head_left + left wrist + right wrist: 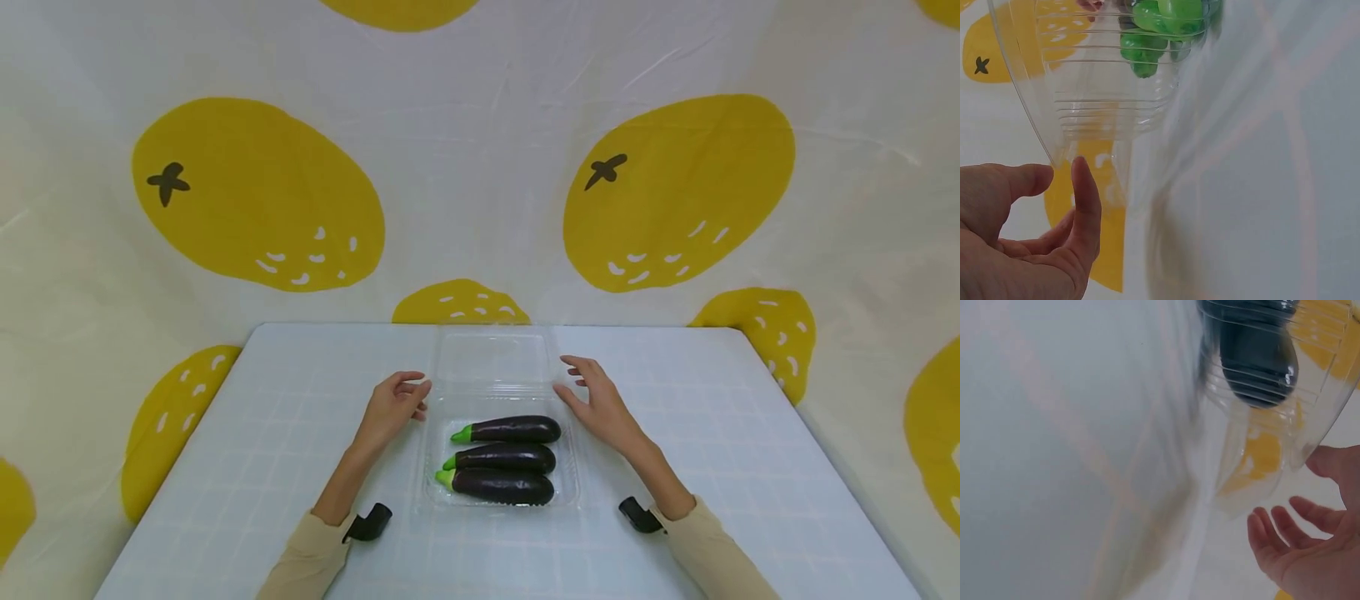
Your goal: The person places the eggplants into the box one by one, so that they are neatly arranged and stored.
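A clear plastic clamshell container (pixel 495 510) stands on the table with its lid (pixel 493 354) folded back away from me. Inside its base lie three dark purple eggplants (pixel 506 457), side by side, green stems to the left. My left hand (pixel 395 404) is at the container's left side by the hinge, thumb and fingers apart, with fingertips close to the plastic corner in the left wrist view. On the opposite side, my right hand (pixel 596 406) has loosely bent fingers; its thumb (pixel 1324 461) is right at the container's edge in the right wrist view. Neither hand grips anything.
A pale checked cloth covers the table (pixel 262 450). Behind it hangs a white curtain (pixel 472 167) printed with large yellow fruit shapes. Black wrist cameras (pixel 369 523) are strapped at both beige sleeves (pixel 708 542).
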The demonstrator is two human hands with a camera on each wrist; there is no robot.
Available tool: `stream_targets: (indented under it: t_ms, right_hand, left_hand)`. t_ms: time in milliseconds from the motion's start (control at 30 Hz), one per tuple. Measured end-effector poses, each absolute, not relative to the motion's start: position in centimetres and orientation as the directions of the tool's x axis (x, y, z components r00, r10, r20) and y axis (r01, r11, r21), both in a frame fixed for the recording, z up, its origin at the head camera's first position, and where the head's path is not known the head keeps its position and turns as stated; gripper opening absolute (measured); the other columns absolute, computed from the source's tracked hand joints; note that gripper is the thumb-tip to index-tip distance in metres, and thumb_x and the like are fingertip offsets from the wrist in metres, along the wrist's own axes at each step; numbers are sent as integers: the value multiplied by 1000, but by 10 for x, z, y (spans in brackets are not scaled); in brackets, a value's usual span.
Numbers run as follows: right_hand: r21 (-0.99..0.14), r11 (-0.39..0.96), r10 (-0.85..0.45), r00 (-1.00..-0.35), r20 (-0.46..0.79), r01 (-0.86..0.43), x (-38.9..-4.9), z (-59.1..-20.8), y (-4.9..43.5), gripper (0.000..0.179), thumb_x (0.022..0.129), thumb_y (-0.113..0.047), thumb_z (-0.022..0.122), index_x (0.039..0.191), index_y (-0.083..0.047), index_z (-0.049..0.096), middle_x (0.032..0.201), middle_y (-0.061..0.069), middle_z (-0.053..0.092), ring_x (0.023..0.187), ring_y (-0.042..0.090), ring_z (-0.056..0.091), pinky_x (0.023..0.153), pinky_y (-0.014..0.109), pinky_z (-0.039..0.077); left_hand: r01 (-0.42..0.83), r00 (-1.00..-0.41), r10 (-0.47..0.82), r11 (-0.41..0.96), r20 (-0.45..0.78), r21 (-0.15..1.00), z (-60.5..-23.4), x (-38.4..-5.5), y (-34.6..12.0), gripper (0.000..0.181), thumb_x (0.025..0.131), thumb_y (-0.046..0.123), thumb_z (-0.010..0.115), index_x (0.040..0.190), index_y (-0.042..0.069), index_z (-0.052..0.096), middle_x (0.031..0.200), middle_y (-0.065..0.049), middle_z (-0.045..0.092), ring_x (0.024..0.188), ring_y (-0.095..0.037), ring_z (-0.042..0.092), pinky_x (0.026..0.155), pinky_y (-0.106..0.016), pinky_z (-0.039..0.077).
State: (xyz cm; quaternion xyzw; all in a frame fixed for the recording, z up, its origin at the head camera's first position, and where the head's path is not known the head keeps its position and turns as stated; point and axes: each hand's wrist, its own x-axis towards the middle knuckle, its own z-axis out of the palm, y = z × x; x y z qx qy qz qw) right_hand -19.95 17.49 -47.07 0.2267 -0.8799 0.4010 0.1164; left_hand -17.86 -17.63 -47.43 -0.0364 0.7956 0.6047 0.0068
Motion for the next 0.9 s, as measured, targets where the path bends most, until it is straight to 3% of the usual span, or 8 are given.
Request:
stream_targets:
  t_ms: [300, 700, 900]
  right_hand:
    - [-759, 558, -254, -940, 227, -334, -212, -476, 177, 59, 101, -20, 67, 147, 8, 43, 145, 31, 49, 124, 44, 58, 102, 57, 49]
    - [-806, 517, -245, -952, 182, -287, -222, -483, 173, 52, 104, -18, 64, 145, 9, 46, 138, 26, 59, 124, 39, 60, 104, 53, 49]
    - [-822, 500, -229, -957, 179, -273, -222, -482, 172, 51, 104, -17, 64, 144, 10, 48, 137, 26, 60, 123, 40, 61, 105, 53, 49]
  left_hand:
    - [-72, -997, -42, 299, -62, 952, -476, -191, -173, 42, 102, 22, 67, 133, -5, 60, 110, -24, 70, 89, -27, 71, 81, -31, 61]
    - [-60, -998, -18, 248, -58, 967, -474, -201, -171, 41, 102, 14, 67, 133, -11, 59, 114, -29, 69, 95, -33, 71, 78, -27, 60]
    - [-42, -999, -16, 209, -40, 977, -474, -202, -171, 39, 99, 9, 69, 130, -14, 60, 109, -26, 69, 85, -20, 71, 76, -24, 60]
